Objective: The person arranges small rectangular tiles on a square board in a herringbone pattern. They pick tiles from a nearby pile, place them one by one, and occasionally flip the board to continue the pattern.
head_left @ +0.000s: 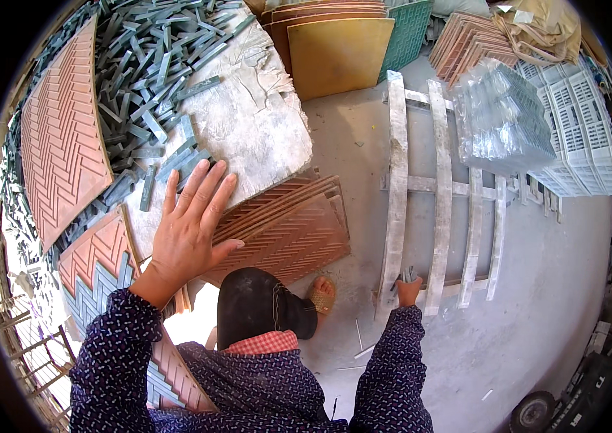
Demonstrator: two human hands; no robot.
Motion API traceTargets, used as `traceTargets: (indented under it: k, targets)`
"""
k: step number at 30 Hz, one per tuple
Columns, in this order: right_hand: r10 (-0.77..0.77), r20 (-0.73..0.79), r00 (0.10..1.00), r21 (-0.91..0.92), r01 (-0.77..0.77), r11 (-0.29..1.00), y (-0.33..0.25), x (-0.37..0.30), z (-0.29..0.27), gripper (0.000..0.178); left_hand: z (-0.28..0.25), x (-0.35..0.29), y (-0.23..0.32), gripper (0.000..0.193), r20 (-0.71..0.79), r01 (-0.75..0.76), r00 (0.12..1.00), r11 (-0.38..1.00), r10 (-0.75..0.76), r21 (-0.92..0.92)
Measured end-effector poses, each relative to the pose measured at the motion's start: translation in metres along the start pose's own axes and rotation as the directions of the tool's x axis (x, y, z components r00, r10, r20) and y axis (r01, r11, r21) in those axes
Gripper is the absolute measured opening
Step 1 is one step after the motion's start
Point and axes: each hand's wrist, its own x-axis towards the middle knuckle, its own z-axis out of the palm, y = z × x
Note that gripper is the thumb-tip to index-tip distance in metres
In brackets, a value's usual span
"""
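My left hand [194, 224] is over the near edge of a pale, worn slab [252, 108], fingers stretched and spread. Its fingertips are next to a few grey-green tile strips [189, 160]; whether they touch cannot be made out. A large heap of the same strips [143, 65] covers the slab's left part. Low on the right, my right hand [408, 290] is closed around a small bunch of grey strips [408, 274], whose ends stick out of the fist. Left of my lap, a reddish herringbone mould board [93, 249] is partly filled with blue-grey strips.
Another herringbone board [67, 137] leans over the heap. Stacked boards [284, 245] are beneath the slab's edge. A whitish wooden pallet [436, 187] lies on the floor, with a plastic-wrapped stack [504, 119] and white crates [580, 130] behind. A wheel [533, 411] is at lower right.
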Motion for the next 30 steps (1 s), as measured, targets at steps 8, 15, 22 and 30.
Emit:
traceTargets:
  k: [8, 15, 22, 30]
  targets:
    - [0.204, 0.101, 0.974, 0.29, -0.225, 0.93, 0.0, -0.032, -0.007, 0.064, 0.001, 0.001, 0.0, 0.096, -0.028, -0.018, 0.999, 0.999, 0.017, -0.036]
    - [-0.126, -0.02, 0.992, 0.088, 0.127, 0.988, 0.01, -0.022, 0.016, 0.061, -0.001, 0.003, 0.0, 0.095, -0.032, -0.011, 0.999, 0.999, 0.01, -0.044]
    - [0.052, -0.01, 0.999, -0.221, -0.053, 0.974, -0.032, -0.038, 0.028, 0.058, 0.002, -0.001, 0.0, 0.094, -0.013, 0.015, 1.0, 0.999, -0.015, -0.048]
    - [-0.065, -0.102, 0.993, 0.18, 0.083, 0.98, -0.04, -0.059, 0.03, 0.059, -0.001, 0.004, 0.002, 0.095, -0.011, -0.023, 1.0, 0.998, 0.023, -0.057]
